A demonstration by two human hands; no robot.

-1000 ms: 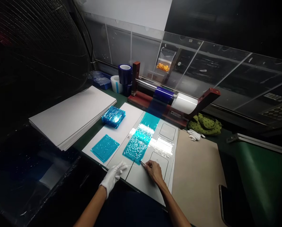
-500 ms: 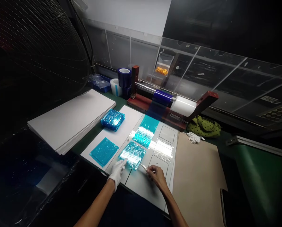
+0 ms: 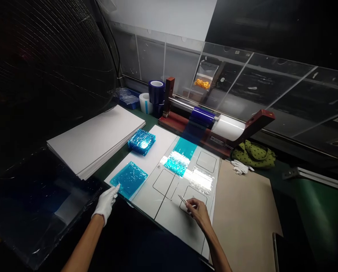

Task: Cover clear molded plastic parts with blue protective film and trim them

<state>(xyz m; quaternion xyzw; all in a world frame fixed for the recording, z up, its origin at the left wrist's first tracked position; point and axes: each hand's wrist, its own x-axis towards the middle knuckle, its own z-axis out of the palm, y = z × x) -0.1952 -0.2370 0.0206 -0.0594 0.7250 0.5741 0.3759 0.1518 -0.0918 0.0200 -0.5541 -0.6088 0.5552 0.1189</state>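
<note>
Blue film sheet [image 3: 128, 179] lies on white board [image 3: 157, 145], its edge touched by gloved left hand [image 3: 106, 204], fingers together, flat; tweezers [image 3: 183, 199] pinched in bare right hand [image 3: 200, 215], over outlined template board [image 3: 169, 226].

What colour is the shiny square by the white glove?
Teal blue, best seen in the head view of the film sheet.

Turquoise film sheet [image 3: 128, 179] streaked with pale, glossy creases, beside the plain white glove [image 3: 105, 204] of the left hand. Olive-green bag [image 3: 253, 154] patterned with black dots; navy-blue tape roll [image 3: 157, 88].
</note>
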